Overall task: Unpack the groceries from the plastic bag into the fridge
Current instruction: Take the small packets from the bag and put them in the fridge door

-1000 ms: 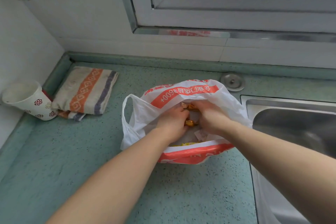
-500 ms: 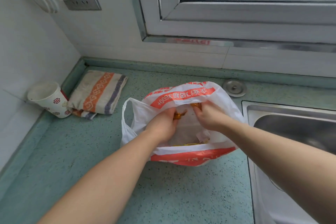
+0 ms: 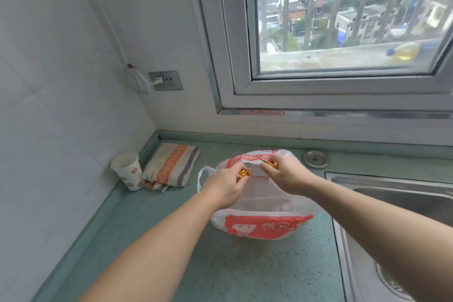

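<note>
Orange-and-white plastic bag [image 3: 259, 218] sits on the tabletop [image 3: 171, 252] beside the sink [image 3: 392, 203]. Since a second ago both hands have risen from inside it: left hand [image 3: 226, 186] and right hand [image 3: 285, 175] each pinch a small golden item [image 3: 242, 174] at the rim. Unpacking has begun. Item identity unclear; fridge not visible.

Both bare forearms reach forward and converge. The left hand [image 3: 226, 185] curls its fingers [image 3: 239, 172] round a small gold item [image 3: 242, 174]. The right hand [image 3: 285, 174] pinches another gold item [image 3: 271, 164] at its fingertips, knuckles up, just apart from the left.
</note>
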Motion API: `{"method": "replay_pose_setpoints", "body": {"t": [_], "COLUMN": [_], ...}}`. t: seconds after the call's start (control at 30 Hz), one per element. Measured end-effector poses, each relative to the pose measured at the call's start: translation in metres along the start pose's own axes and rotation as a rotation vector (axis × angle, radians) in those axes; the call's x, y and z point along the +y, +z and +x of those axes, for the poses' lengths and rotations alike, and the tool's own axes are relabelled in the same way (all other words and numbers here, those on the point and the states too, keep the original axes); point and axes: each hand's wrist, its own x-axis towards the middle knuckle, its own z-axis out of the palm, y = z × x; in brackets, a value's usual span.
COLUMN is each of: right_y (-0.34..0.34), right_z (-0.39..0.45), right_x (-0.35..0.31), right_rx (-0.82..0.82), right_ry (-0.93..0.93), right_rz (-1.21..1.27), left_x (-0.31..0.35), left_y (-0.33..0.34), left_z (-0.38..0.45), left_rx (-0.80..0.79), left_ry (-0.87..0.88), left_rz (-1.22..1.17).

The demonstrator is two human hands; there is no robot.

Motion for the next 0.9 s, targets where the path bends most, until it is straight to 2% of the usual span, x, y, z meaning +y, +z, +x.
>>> {"method": "replay_pose_setpoints", "body": {"t": [0.13,0.23,0.5,0.7,0.9], "right_y": [-0.029,-0.042,-0.031,-0.050,-0.068], "right_z": [-0.030,-0.057,-0.164,-0.267,-0.406], "right_x": [-0.010,-0.008,0.009,0.007,0.009], "right_rx": [0.110,0.229,0.363,0.549,0.694], "right_ry": [0.018,0.088,0.332,0.410,0.534], "right_rz": [-0.009,0.008,-0.048,-0.009,-0.061], "left_x": [0.011,0.023,0.039,0.122,0.226], "left_y": [-0.024,-0.022,0.006,0.010,0.040], "left_z": [-0.001,-0.004,-0.042,-0.075,-0.156], "left_rx": [0.051,0.057,-0.087,-0.090,-0.213], "left_ry": [0.043,0.139,0.303,0.494,0.748], "left_rz": [-0.069,-0.123,-0.194,-0.185,-0.234]}}
